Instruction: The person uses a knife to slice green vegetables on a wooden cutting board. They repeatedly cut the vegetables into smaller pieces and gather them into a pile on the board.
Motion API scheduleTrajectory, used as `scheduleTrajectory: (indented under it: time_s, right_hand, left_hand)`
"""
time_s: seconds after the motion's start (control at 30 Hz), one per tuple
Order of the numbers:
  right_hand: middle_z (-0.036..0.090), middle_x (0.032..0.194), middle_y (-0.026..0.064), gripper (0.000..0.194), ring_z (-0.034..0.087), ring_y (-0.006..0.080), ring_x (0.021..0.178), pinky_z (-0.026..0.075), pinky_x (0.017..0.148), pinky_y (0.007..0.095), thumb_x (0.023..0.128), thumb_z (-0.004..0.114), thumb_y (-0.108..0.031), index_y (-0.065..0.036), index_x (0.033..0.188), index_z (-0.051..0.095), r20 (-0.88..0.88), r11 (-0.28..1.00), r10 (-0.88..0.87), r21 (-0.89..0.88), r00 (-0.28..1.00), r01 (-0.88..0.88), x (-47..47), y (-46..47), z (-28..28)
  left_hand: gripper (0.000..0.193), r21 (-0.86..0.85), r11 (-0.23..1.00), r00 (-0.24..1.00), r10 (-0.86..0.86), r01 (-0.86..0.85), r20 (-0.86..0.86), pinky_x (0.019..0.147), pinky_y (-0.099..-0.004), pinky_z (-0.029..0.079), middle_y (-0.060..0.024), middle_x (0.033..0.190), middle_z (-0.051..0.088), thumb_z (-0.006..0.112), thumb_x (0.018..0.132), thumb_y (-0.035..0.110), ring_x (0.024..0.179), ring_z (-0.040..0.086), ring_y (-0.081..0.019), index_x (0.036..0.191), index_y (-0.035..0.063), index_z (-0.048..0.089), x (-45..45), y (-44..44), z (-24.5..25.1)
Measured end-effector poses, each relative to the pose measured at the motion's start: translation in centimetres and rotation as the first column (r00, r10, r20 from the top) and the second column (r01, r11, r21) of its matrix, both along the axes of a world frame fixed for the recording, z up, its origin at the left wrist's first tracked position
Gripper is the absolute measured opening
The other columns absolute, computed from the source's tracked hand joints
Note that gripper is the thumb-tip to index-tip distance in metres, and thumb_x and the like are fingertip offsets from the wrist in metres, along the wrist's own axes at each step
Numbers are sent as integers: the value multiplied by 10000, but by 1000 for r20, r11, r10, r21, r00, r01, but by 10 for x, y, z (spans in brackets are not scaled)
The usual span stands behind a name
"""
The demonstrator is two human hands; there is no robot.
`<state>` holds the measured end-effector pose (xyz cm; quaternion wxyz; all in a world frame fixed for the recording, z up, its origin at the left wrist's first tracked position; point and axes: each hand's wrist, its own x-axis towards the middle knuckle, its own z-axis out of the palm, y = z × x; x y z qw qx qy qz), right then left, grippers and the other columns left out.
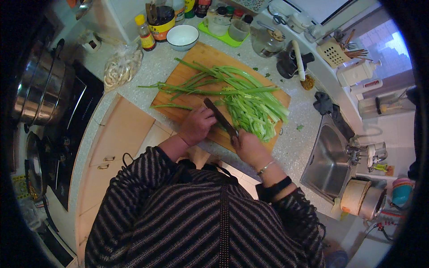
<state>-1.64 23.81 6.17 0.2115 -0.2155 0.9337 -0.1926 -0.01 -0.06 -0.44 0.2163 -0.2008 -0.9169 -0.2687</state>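
On the speckled counter lies a wooden cutting board (181,72) set at an angle. My right hand (251,149) is closed around the handle of a dark-bladed kitchen knife (219,117), whose blade points up and left over the board. Close by the blade, my left hand (197,125) has bent fingers above the board's near edge; the end of a green stalk (172,106) reaches towards it, and whether the fingers grip it is hidden. Long green stalks, seemingly celery (234,75), spread across the board. Cut green pieces (248,117) are heaped right of the knife.
A white bowl (182,37), bottles and a green tray of jars (229,40) stand behind the board. A plastic bag of pale food (122,68) lies left, near the stove (83,97) and a steamer pot (43,90). At right is a steel sink (330,164).
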Motion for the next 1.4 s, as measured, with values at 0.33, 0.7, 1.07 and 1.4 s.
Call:
scheduleTrajectory:
  time_s: [0.33,0.7,1.07,1.4]
  right_hand:
    - [668,813,312,287,663,504,790,540,704,576,984,595,-266,20,990,565,-105,998,-62,-35,993,58,3,14,7]
    - [675,853,311,264,662,506,811,537,736,575,977,602,-247,15,955,584,11,1000,29,-4,1000,-29,9,24,13]
    - [646,766,305,277,652,503,767,517,685,567,988,604,-248,26,993,562,-90,985,-151,-93,984,143,-4,12,0]
    - [654,839,317,260,640,525,859,526,773,563,978,601,-191,38,1098,567,-46,998,10,-65,999,-13,22,40,13]
  left_hand:
    - [152,-45,998,993,-40,45,111,822,-424,538,-76,1047,644,623,777,76,988,603,-312,913,89,689,1,15,-8]
    - [147,52,992,992,-117,115,49,866,-432,523,-105,1034,640,608,774,59,998,595,-341,907,53,668,2,16,-5]
    - [142,3,985,981,-171,171,96,794,-418,538,-100,963,632,639,767,79,956,617,-330,904,63,673,0,25,-3]
    - [99,-26,1000,1000,1,0,24,780,-422,544,-82,961,629,665,788,121,946,622,-307,881,109,699,0,-8,-2]
